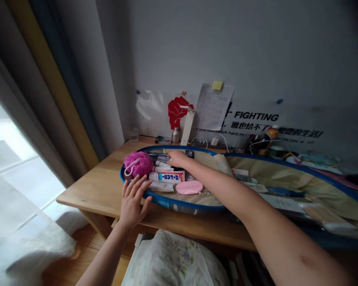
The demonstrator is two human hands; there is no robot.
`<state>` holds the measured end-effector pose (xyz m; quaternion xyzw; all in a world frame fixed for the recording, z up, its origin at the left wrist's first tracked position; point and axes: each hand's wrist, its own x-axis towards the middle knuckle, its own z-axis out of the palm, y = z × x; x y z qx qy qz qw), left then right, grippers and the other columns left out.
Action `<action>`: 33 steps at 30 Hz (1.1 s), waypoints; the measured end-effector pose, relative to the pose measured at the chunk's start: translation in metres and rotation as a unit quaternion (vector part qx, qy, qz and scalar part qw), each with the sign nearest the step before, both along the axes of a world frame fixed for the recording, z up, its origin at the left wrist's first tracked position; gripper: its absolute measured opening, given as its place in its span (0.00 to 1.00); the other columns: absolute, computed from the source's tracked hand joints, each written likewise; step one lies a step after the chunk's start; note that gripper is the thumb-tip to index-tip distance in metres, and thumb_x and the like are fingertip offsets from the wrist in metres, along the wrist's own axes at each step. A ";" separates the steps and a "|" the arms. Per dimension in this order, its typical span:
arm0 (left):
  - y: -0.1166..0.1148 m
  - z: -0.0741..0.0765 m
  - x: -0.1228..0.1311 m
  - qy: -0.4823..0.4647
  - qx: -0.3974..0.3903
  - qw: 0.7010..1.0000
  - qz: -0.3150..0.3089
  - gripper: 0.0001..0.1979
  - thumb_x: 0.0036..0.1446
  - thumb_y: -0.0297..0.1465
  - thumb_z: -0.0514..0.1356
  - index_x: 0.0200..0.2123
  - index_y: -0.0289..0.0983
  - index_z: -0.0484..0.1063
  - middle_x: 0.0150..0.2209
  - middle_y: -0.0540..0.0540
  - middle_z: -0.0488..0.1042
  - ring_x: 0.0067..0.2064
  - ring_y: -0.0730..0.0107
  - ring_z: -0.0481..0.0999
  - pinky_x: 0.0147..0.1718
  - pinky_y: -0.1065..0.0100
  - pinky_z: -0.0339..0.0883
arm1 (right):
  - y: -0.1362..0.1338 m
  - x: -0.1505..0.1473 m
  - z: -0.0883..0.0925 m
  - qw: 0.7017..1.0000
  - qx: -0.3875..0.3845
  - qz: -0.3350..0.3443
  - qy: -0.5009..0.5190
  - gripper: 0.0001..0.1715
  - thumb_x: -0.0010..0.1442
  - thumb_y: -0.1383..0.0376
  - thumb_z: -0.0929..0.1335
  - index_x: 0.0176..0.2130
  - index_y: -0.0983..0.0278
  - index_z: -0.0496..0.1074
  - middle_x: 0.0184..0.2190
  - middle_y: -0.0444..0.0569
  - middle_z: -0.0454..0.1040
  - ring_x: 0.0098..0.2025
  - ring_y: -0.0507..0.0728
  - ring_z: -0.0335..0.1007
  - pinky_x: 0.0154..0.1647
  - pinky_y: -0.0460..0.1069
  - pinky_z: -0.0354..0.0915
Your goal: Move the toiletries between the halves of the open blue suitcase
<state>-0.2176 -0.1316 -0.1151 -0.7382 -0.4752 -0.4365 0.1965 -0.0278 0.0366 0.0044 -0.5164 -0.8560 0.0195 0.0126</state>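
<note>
A long blue-rimmed fabric tray [179, 203] lies across a wooden desk [98, 186]. In its left end sit a magenta bath pouf [139, 163], a white toothpaste box [167, 176], several tubes and pens [158, 158] and a pink oval case [189, 187]. My left hand [133, 201] rests open on the tray's near rim, fingers spread, just below the pouf. My right hand [176, 158] reaches into the tray's far left end, fingers curled down on the tubes; what it grips is hidden.
A grey curtain [62, 99] and a bright window are at the left. Against the wall stand a small metal bottle [176, 135], a tall white box [187, 127], chargers and clutter. Papers and packets fill the tray's right part. A floral cushion [173, 258] lies below the desk edge.
</note>
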 end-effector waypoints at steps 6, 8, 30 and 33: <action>-0.001 0.000 0.001 -0.001 -0.003 1.000 0.001 0.21 0.66 0.35 0.53 0.60 0.41 0.70 0.61 0.41 0.72 0.67 0.54 0.64 0.69 0.50 0.45 | 0.000 -0.002 -0.006 1.000 -0.015 0.021 0.007 0.21 0.66 0.54 0.67 0.53 0.63 0.72 0.54 0.51 0.73 0.53 0.59 0.72 0.54 0.58 0.71; 0.000 0.000 0.000 -0.003 -0.004 1.000 0.000 0.21 0.66 0.35 0.53 0.60 0.41 0.70 0.62 0.41 0.72 0.67 0.54 0.64 0.69 0.50 0.45 | -0.002 -0.002 -0.007 0.999 -0.013 0.026 0.019 0.22 0.66 0.55 0.68 0.55 0.64 0.71 0.55 0.52 0.72 0.53 0.59 0.72 0.54 0.59 0.72; 0.002 -0.004 -0.001 -0.016 -0.008 1.000 -0.002 0.23 0.65 0.36 0.54 0.62 0.44 0.68 0.61 0.42 0.72 0.67 0.53 0.64 0.70 0.50 0.44 | -0.037 0.284 0.038 0.981 -0.118 -0.153 0.038 0.16 0.50 0.51 0.73 0.30 0.61 0.79 0.27 0.47 0.80 0.31 0.56 0.76 0.35 0.49 0.70; 0.002 -0.004 -0.001 -0.015 0.003 1.000 -0.007 0.23 0.65 0.35 0.55 0.63 0.44 0.68 0.61 0.42 0.73 0.67 0.54 0.64 0.70 0.51 0.44 | -0.051 0.303 0.017 0.976 -0.170 -0.138 0.015 0.15 0.44 0.53 0.76 0.30 0.59 0.79 0.30 0.46 0.81 0.34 0.58 0.78 0.37 0.50 0.71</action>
